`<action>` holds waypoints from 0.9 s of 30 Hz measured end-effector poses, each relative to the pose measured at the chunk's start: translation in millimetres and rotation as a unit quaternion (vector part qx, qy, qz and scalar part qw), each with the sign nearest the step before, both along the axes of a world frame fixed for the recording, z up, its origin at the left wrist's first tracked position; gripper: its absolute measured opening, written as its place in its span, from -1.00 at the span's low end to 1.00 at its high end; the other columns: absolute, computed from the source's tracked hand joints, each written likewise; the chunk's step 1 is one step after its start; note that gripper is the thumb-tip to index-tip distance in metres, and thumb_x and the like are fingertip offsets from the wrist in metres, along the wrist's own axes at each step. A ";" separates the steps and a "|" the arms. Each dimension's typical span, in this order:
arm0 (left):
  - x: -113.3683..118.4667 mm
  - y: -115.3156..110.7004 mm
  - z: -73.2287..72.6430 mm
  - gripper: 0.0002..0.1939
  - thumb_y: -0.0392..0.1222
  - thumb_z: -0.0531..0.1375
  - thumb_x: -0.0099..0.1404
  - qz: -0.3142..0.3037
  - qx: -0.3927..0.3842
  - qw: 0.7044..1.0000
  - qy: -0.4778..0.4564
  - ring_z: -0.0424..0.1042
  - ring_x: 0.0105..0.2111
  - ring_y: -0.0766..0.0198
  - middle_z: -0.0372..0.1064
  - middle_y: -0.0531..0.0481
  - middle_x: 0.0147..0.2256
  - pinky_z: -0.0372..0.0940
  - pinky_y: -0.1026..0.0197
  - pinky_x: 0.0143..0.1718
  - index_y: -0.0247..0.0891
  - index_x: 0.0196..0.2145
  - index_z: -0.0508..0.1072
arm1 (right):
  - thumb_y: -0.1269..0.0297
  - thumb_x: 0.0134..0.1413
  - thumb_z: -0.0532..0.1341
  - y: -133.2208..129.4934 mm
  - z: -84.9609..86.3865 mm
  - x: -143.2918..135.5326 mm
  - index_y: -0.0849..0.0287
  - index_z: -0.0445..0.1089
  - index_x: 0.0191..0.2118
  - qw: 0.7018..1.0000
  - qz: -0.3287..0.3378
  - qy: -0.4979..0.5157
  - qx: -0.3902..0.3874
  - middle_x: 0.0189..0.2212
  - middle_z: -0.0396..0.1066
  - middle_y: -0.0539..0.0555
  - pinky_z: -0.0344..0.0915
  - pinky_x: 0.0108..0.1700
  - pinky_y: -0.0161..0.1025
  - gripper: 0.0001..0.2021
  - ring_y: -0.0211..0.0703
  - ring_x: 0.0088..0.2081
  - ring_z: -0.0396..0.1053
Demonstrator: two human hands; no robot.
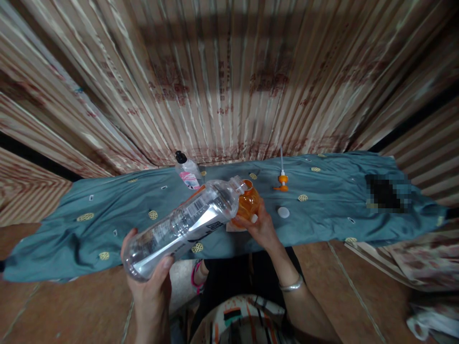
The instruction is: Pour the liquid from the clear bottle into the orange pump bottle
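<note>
My left hand [152, 277] is wrapped round the base of a large clear plastic bottle [179, 224] with a silver label. The bottle is tilted, its neck low on the right, and its mouth meets the opening of an orange translucent bottle [248, 203]. Around that orange bottle close the fingers of my right hand [261, 224], holding it near the cloth. Whether liquid passes between the two I cannot make out. An orange pump top [283, 180] with a clear tube lies behind my right hand. Close by is a white round cap [283, 212].
A clear bottle with a black cap and pink label [188, 172] stands at the back left. Green patterned cloth [333, 205] covers the narrow table. A blurred dark item [387, 193] lies at its right end. Striped curtains [222, 95] hang behind and at both sides.
</note>
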State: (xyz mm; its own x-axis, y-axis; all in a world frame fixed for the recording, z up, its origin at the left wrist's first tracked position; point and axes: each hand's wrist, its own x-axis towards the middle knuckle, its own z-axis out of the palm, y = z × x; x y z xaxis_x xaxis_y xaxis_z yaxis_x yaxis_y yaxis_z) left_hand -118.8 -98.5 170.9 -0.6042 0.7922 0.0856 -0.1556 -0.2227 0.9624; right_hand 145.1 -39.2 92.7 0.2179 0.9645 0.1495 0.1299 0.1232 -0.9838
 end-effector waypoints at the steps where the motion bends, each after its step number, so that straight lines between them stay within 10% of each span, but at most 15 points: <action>1: 0.1 0.1 0.1 0.08 0.03 0.74 -0.27 0.001 0.001 1.000 -0.001 0.44 -0.10 0.19 0.48 0.07 -0.05 0.38 0.15 0.03 -0.01 0.23 0.51 | 0.06 0.04 0.61 0.2 -0.1 0.0 0.02 0.38 0.31 1.000 -0.002 -0.001 -0.001 0.16 0.71 0.19 0.61 0.33 0.21 -0.24 0.24 0.18 0.70; 27: -1.4 -0.7 3.6 0.06 -0.03 0.74 -0.28 0.001 0.008 1.000 -0.002 0.49 -0.12 0.25 0.52 0.08 -0.06 0.45 0.24 -0.06 0.00 0.21 0.54 | 0.06 0.06 0.60 -0.3 1.4 -2.4 0.00 0.37 0.31 1.000 0.000 0.000 -0.005 0.14 0.72 0.17 0.63 0.28 0.19 -0.25 0.22 0.15 0.72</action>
State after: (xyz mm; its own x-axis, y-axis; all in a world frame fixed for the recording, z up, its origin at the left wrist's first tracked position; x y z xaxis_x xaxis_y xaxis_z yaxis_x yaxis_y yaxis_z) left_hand -120.2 -99.2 174.5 -0.6063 0.7895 0.0951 -0.1591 -0.2376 0.9582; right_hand 142.7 -39.5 94.1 0.2172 0.9659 0.1409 0.1307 0.1143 -0.9848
